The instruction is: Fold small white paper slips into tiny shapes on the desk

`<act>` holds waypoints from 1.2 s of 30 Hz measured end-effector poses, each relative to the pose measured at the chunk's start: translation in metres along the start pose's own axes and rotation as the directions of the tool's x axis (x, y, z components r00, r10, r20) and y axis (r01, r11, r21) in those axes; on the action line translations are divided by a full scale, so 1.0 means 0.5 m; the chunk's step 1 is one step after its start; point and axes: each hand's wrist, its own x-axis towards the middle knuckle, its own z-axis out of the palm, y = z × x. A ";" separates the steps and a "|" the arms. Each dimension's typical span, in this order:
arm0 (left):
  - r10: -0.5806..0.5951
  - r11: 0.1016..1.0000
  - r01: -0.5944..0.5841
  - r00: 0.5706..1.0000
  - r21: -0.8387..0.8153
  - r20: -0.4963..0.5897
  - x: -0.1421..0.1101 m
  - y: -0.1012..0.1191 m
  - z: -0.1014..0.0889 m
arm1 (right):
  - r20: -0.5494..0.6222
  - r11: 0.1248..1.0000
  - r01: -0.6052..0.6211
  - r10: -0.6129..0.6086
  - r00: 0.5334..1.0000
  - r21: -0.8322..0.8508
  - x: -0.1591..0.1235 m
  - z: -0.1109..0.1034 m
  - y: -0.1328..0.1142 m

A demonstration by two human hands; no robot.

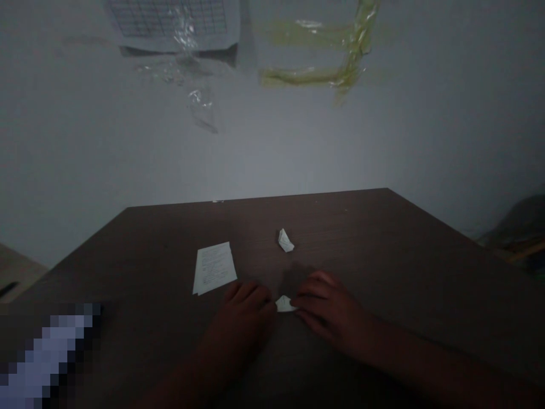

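Both my hands rest on a dark brown table in dim light. A small folded piece of white paper lies between them. My left hand has its fingers curled and pinches the paper's left edge. My right hand has its fingers bent together and presses on the paper's right edge. A second small folded white paper lies a little farther back on the table, apart from both hands. A flat sheet of white paper with faint lines of writing lies just left of and behind my left hand.
The table's far edge meets a pale wall. On the wall hang a gridded sheet with clear tape and strips of yellowish tape. A blurred light object sits at the near left. A dark object shows at the right.
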 end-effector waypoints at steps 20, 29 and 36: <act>-0.162 0.924 0.188 0.981 -0.333 0.105 0.000 -0.014 0.053 | 0.174 0.972 -0.210 0.189 0.966 0.108 0.007 -0.003 0.004; -0.166 0.933 0.170 0.985 -0.316 0.040 0.001 -0.004 0.039 | 0.008 0.967 -0.108 0.109 0.994 0.230 0.007 0.008 0.007; -0.164 0.945 0.158 0.986 -0.286 0.003 0.000 0.000 0.038 | -0.024 0.988 -0.024 0.028 0.999 0.151 0.008 0.005 0.010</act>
